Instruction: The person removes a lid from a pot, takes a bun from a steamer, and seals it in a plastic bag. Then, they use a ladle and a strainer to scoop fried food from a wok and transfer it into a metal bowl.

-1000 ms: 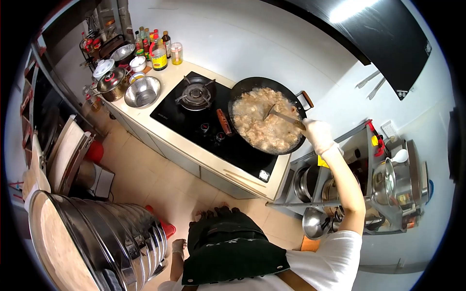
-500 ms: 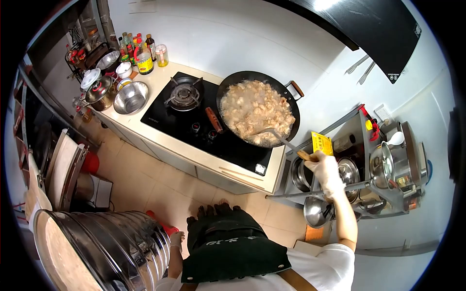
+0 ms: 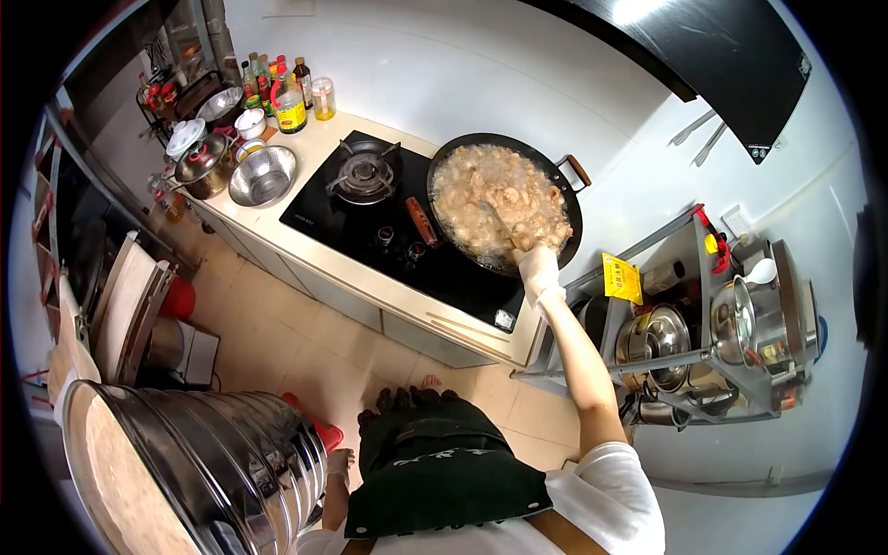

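My right hand (image 3: 539,270), in a pale thin glove, is closed around the handle of a spatula (image 3: 499,222) at the wok's near rim. The spatula's metal part reaches into the food, its tip hidden. Pale brown chunks, like cut meat (image 3: 504,185), fill the black wok (image 3: 575,236) in cloudy, bubbling liquid. A wooden-handled grip (image 3: 421,222) sticks out on the wok's left side. My left hand (image 3: 340,462), also gloved, hangs low beside the stacked steel drum (image 3: 231,444), fingers loosely apart, with nothing visible in it.
The black gas hob (image 3: 333,217) has a second burner (image 3: 363,174) on the left. Chopsticks (image 3: 467,333) lie on the counter's front edge. A steel colander (image 3: 263,176), lidded pot (image 3: 202,166) and bottles (image 3: 291,111) stand left. A rack of pans (image 3: 666,338) stands right; a range hood (image 3: 703,55) overhangs.
My right hand has moved left and up to the wok's near rim, pushing the spatula deeper into the food. My left hand stays low. The view has shifted slightly.
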Demonstrator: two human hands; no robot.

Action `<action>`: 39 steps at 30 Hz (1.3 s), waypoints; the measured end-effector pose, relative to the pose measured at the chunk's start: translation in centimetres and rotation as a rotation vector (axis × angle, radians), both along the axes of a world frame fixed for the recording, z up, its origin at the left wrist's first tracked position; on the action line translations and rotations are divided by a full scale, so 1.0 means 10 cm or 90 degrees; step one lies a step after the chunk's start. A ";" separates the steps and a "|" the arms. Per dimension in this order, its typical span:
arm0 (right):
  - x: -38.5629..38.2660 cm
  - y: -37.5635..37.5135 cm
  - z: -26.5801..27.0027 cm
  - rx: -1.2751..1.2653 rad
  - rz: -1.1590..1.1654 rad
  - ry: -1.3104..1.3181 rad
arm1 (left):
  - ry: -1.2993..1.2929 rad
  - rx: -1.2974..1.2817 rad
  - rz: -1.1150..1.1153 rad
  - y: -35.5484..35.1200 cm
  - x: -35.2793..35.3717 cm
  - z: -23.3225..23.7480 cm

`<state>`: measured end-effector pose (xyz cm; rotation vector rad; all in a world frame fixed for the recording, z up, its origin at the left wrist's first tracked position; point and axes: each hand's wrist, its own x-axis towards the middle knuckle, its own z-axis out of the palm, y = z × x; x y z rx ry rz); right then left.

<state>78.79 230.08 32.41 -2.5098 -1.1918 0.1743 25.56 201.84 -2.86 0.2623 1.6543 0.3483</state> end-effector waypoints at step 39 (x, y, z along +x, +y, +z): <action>1.00 -0.20 0.29 0.056 -0.196 0.846 | 0.000 0.076 -0.008 0.16 0.08 0.13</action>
